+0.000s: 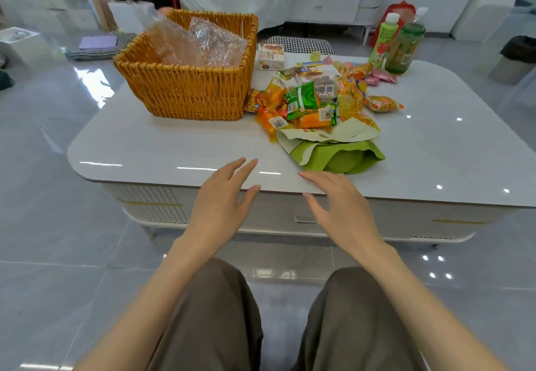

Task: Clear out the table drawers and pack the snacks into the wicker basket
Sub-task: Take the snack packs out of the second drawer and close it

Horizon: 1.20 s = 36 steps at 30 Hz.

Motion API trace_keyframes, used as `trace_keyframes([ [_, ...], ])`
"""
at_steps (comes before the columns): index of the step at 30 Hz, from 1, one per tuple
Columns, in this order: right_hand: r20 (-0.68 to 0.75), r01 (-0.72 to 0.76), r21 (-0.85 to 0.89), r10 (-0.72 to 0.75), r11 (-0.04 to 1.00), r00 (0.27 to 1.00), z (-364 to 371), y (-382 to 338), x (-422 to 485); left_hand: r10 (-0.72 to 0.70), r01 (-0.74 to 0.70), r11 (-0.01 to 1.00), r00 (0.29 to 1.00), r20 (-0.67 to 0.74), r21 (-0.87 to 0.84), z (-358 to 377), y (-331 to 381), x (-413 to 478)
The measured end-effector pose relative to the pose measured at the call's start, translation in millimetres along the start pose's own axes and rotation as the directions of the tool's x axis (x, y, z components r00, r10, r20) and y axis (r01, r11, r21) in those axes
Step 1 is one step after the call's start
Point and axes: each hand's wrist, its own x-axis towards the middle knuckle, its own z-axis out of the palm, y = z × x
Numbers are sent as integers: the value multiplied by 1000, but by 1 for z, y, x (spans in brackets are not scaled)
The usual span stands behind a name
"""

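Wicker basket (185, 92): stands on the left part of the table (139, 147); two crinkled clear bags (203, 43) lean inside, with room left beside them.
Left hand (223, 205): palm down over the near table edge, forearm reaching forward from the lap; fingers straight and spread, holding nothing.
Drawer (304, 219): front sits under the table edge between the two hands; looks closed, contents hidden.
Snacks (313, 101): loose heap of small orange, green and yellow packets on the table just right of the basket, nearest ones touching its wall; a small box (271, 56) lies behind.
Right hand (342, 214): mirrors the left, palm down; fingers wide and relaxed, empty, their tips close to the green bag.
Green bag (339, 156): lies flat and open-mouthed at the front of the heap.
Bottles (397, 43): two green ones upright at the far right.
Step, as judged: either pulling the drawer or scooping the heap; cannot tell which.
Doing it well: cup both hands round a modest bunch, lift clear of the rim, lay it beside the clear bags rather than on top; slippery packets are likely to spill from an overfull handful.
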Motion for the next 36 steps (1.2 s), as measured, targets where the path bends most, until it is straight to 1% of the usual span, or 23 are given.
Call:
trace_keyframes([
  [5, 13, -11, 27, 11, 1000, 1000, 18, -7, 58, -36, 37, 999, 998, 51, -9, 2, -16, 46],
  [9, 56, -29, 18, 28, 999, 998, 26, -19, 98, -61, 64, 998, 992, 111, -28, -1, -27, 79],
  [13, 142, -60, 37, 54, 998, 988, 12, -44, 124, -156, 172, 983, 969, 193, -70, -30, -31, 90],
  [15, 207, -67, 33, 59, 997, 977, -6, -65, 134, -184, 216, 970, 951, 247, -111, -58, -29, 92],
  [18, 276, -38, 31, 28, 999, 961, -43, -104, 145, -236, 313, 926, 917, 322, -212, -118, -21, 100],
  [23, 385, -47, 43, 27, 998, 923, -125, -192, 159, -294, 384, 901, 883, 365, -203, -246, -5, 114],
  [26, 404, -80, 71, 45, 994, 914, -168, -240, 165, -277, 370, 907, 884, 377, -200, -317, 3, 118],
  [29, 406, -126, 101, 74, 987, 911, -192, -275, 174, -248, 342, 920, 887, 390, -194, -368, 1, 123],
  [33, 376, -142, 119, 87, 983, 922, -197, -307, 199, -238, 323, 926, 900, 365, -193, -407, -15, 146],
  [36, 323, -131, 128, 84, 983, 943, -188, -326, 229, -176, 252, 949, 923, 343, -190, -425, -32, 180],
])
